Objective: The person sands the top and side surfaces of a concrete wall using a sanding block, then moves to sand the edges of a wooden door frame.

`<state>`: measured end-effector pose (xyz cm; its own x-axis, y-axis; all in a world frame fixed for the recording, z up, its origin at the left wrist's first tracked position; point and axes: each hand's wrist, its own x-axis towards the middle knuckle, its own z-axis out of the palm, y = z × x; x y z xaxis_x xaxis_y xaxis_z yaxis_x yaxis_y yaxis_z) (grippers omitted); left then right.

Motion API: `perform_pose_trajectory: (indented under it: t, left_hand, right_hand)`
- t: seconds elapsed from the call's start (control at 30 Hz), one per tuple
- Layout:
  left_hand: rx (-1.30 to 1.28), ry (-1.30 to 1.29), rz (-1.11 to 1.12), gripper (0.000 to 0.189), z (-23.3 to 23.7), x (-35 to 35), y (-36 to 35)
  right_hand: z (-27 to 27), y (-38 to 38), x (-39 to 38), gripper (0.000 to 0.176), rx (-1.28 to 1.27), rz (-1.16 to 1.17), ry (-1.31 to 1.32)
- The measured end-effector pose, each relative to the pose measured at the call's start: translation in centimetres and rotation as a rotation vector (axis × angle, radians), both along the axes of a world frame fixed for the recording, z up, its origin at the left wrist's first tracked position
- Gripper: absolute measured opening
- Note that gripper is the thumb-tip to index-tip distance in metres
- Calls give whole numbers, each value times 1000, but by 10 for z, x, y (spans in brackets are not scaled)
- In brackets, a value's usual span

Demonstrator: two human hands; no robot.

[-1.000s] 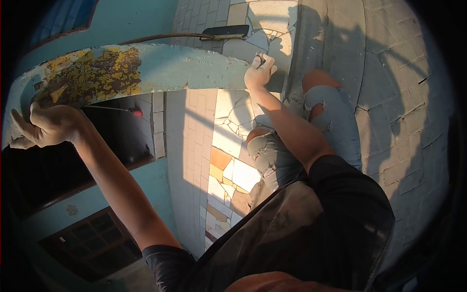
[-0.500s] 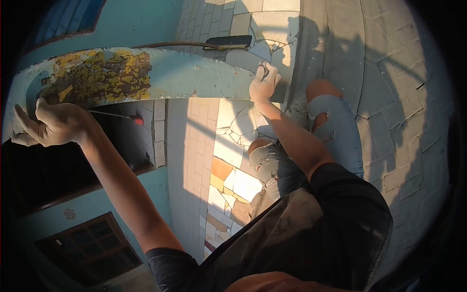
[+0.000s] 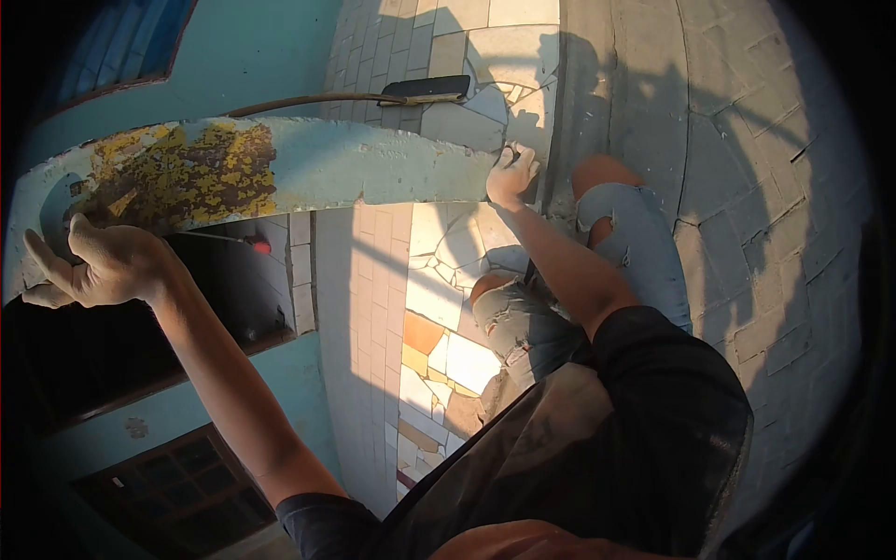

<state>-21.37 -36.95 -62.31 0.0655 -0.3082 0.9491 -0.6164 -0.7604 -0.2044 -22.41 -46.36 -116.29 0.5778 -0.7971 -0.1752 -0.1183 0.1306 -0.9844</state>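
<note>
A curved, pale blue-green painted pillar or beam [image 3: 373,168] crosses the upper left of the head view. A patch of peeling yellow and brown paint [image 3: 187,173] covers part of it. My left hand [image 3: 107,261], coated in pale dust, is at its far left end with thumb and fingers spread, apparently resting against the surface. My right hand [image 3: 512,175], also dusty, has its fingers curled at the right end of the pillar. Whatever lies between those fingers, if anything, is too small to name.
A dark, flat broom-like head [image 3: 427,91] with a long handle [image 3: 308,101] lies beyond the pillar. Below are mosaic tiles [image 3: 448,359] and paving [image 3: 737,280]. Under the pillar, a red-tipped thin rod [image 3: 256,245] shows beside a dark opening. A framed window [image 3: 173,485] is at lower left.
The view has shifted a little, so the pillar and both hands appear lower. My right hand stays at the pillar's right end, its fingers curled slightly differently. My left hand keeps its spread pose.
</note>
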Motion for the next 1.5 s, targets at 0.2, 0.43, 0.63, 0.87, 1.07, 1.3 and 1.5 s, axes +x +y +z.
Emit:
perform_pose_trajectory:
  t: [0.2,0.43,0.63,0.87,1.07,1.3,1.5]
  left_hand:
    - [44,6,-4,49,-1,0,-3]
    - [25,-40,86,61,-12,-7,-19]
    - [48,-30,-29,56,-16,-5,-20]
    - [14,-91,81,62,-15,-7,-21]
    - [127,-106,147,67,-13,-2,-7]
    - [11,-24,40,80,-21,-8,-26]
    - [24,-12,7,82,-26,-3,-33]
  right_hand:
    - [263,-26,-18,39,-186,282,-830]
    - [6,7,-22,26,-185,72,-146]
    - [261,-22,-16,39,-196,222,-761]
    - [131,-15,-25,36,-285,280,-533]
    - [184,-9,-19,36,-115,179,-462]
    - [272,-31,-18,42,-378,253,-869]
    - [117,2,-38,34,-97,225,-327]
